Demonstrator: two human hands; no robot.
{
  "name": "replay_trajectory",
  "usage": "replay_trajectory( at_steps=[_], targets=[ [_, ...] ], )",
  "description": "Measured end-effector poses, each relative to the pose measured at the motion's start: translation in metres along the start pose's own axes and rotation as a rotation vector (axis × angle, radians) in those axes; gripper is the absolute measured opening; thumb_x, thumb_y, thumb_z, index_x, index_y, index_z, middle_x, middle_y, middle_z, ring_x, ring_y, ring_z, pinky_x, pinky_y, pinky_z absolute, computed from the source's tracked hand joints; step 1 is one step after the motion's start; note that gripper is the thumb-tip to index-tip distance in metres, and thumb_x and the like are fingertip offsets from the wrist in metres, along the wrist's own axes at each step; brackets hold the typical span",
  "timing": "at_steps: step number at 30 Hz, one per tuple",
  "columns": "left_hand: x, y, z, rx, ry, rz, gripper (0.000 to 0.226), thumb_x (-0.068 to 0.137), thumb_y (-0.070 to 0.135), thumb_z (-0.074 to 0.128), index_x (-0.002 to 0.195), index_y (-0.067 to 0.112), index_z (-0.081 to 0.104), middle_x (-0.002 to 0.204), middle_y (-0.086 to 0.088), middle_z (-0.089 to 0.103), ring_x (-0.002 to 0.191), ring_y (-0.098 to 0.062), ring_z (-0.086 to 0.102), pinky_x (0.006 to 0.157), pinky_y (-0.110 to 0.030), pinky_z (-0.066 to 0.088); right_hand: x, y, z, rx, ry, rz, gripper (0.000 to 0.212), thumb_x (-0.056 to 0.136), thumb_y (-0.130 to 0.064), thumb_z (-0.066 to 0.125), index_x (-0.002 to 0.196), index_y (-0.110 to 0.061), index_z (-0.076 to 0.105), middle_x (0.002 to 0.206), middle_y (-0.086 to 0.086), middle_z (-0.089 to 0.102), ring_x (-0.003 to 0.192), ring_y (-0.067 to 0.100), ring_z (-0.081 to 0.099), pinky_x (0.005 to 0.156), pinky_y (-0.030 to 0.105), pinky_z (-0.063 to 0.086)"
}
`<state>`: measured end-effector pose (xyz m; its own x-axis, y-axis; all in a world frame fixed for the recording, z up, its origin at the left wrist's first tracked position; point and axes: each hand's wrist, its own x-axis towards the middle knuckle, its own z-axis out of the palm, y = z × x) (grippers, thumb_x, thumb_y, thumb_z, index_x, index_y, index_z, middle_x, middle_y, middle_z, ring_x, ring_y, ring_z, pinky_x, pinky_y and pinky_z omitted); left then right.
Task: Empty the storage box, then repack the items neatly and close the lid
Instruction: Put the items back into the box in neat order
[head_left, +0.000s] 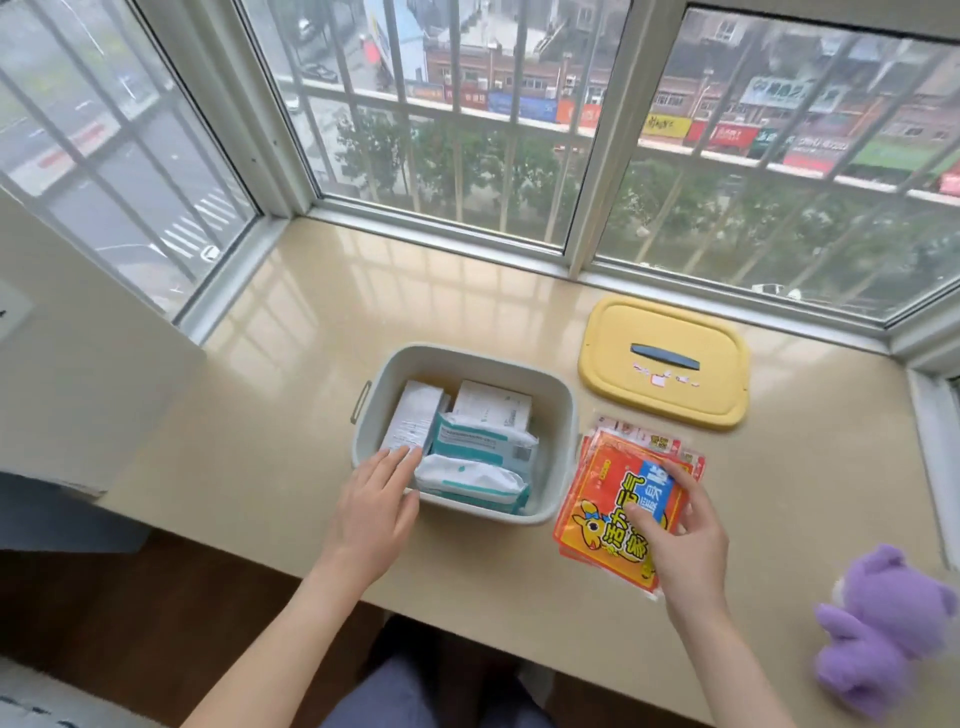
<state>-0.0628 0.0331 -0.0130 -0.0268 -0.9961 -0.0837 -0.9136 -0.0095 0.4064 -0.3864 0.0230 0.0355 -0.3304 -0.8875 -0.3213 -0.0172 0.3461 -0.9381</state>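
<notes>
The storage box (558, 415) sits on the bench, partly filled. The orange packets (592, 483) lie just right of it, long axis toward the person, in the right hand (680, 540)'s curled grip. The left hand (374, 499) rests straight-fingered at its near rim.

A purple plush bear (878, 634) lies at the right edge of the glossy beige surface (260, 426); barred windows (457, 130) stand behind it; dark wood floor (130, 597) shows below.
</notes>
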Motion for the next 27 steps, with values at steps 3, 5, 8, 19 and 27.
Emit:
replay_trajectory(
  at_steps=[3, 5, 8, 19, 27],
  targets=[
    [0.022, -0.027, -0.01, -0.033, 0.006, 0.011, 0.054, 0.093, 0.035, 0.033, 0.14, 0.015, 0.051, 0.141, -0.003, 0.053, 0.133, -0.025, 0.045, 0.106, -0.042, 0.041, 0.013, -0.005, 0.041, -0.025, 0.005, -0.049, 0.059, 0.079, 0.01, 0.073, 0.119, -0.032, 0.062, 0.112, -0.007, 0.069, 0.087, 0.003, 0.071, 0.061, 0.019, 0.055],
    [0.041, -0.046, -0.008, -0.048, -0.018, 0.043, 0.054, 0.093, 0.035, 0.034, 0.14, 0.015, 0.051, 0.141, -0.004, 0.053, 0.132, -0.026, 0.045, 0.107, -0.043, 0.041, 0.024, -0.003, 0.067, -0.052, 0.027, -0.06, 0.06, 0.079, 0.01, 0.073, 0.121, -0.031, 0.062, 0.114, -0.006, 0.069, 0.092, 0.004, 0.07, 0.066, 0.022, 0.057],
    [0.07, -0.071, -0.001, -0.059, -0.078, 0.107, 0.055, 0.093, 0.036, 0.034, 0.14, 0.013, 0.05, 0.141, -0.006, 0.053, 0.133, -0.028, 0.044, 0.111, -0.041, 0.034, 0.039, 0.007, 0.1, -0.088, 0.06, -0.058, 0.06, 0.079, 0.007, 0.075, 0.125, -0.028, 0.06, 0.118, -0.003, 0.068, 0.1, 0.009, 0.069, 0.076, 0.029, 0.06],
    [0.149, -0.084, 0.072, -0.084, -0.246, 0.341, 0.062, 0.092, 0.045, 0.041, 0.145, 0.012, 0.043, 0.147, -0.005, 0.046, 0.136, -0.025, 0.041, 0.114, -0.04, 0.032, 0.079, 0.054, 0.137, -0.151, 0.136, 0.0, 0.059, 0.079, 0.006, 0.075, 0.127, -0.025, 0.06, 0.117, -0.006, 0.068, 0.099, 0.006, 0.069, 0.075, 0.025, 0.059],
    [0.179, -0.086, 0.118, -0.096, -0.346, 0.373, 0.06, 0.092, 0.036, 0.06, 0.146, 0.015, 0.041, 0.148, -0.002, 0.045, 0.138, -0.025, 0.035, 0.117, -0.039, 0.025, 0.102, 0.076, 0.128, -0.1, 0.102, 0.01, 0.061, 0.078, 0.005, 0.077, 0.128, -0.026, 0.059, 0.117, -0.005, 0.068, 0.101, 0.01, 0.069, 0.073, 0.029, 0.06]
  ],
)
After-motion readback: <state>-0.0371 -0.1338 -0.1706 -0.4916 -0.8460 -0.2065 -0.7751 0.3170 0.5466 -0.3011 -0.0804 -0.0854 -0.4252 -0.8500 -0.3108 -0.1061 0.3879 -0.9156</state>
